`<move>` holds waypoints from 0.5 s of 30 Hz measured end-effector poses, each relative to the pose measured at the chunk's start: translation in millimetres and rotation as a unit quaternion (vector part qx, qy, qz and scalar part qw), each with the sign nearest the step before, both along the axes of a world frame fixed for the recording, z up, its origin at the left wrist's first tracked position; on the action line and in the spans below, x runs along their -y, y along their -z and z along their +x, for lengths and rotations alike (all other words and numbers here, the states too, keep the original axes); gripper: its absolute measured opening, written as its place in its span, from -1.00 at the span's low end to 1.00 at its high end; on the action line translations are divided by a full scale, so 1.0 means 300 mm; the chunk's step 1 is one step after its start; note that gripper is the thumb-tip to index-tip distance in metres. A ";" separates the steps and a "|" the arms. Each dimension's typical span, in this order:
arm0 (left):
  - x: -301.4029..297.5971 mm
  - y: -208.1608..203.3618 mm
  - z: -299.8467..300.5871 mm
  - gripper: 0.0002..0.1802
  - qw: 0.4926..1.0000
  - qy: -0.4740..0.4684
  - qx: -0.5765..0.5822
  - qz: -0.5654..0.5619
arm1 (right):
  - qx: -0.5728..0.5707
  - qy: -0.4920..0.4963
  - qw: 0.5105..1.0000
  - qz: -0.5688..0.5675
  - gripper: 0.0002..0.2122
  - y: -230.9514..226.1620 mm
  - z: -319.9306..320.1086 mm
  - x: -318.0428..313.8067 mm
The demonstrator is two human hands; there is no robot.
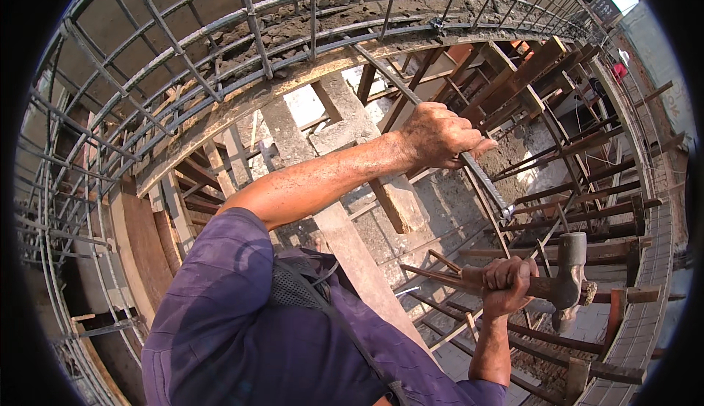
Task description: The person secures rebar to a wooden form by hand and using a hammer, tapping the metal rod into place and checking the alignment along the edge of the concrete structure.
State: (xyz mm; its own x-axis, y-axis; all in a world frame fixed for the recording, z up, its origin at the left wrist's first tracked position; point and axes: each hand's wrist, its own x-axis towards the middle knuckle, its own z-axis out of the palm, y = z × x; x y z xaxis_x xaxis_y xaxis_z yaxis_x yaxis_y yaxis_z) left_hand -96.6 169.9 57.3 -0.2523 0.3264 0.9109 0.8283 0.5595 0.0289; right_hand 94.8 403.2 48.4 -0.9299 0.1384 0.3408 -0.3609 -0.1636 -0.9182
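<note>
My left hand (444, 138) is wrapped round a long steel bar (480, 179) at the middle of the view. The bar slants from the edge of a timber board by the rebar cage down to a bright tip at the lower right. Below and right of it, my right hand (506, 281) grips the wooden handle of a heavy hammer (570, 270). The hammer's metal head lies to the right of my fist, a short way from the bar's tip and apart from it.
A rebar cage (249, 28) curves along the back and left over rough concrete. Planks (352, 252) cross the gap below me. Several timber struts (528, 76) crowd the right side, beside a long mesh-covered edge (653, 274). A person in red (620, 69) is far off at the upper right.
</note>
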 end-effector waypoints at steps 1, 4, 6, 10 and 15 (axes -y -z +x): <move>-0.009 -0.006 -0.003 -0.45 1.000 0.000 0.002 0.003 | 0.003 0.001 1.000 -0.002 -0.70 0.020 0.002 0.023; 0.022 0.052 -0.043 -0.44 0.999 -0.026 0.011 -0.019 | 0.148 -0.029 0.984 0.093 -0.72 0.035 0.001 0.067; 0.051 0.064 -0.075 -0.43 0.996 -0.044 0.050 -0.053 | 0.137 -0.060 0.985 0.081 -0.73 0.000 0.016 0.051; 0.049 0.057 -0.060 -0.51 0.996 -0.056 0.054 -0.050 | -0.028 -0.083 0.996 -0.009 -0.71 0.007 -0.018 -0.003; 0.037 0.041 -0.057 -0.54 0.994 -0.080 0.055 -0.059 | 0.251 -0.093 0.958 0.102 -0.93 0.182 -0.111 0.030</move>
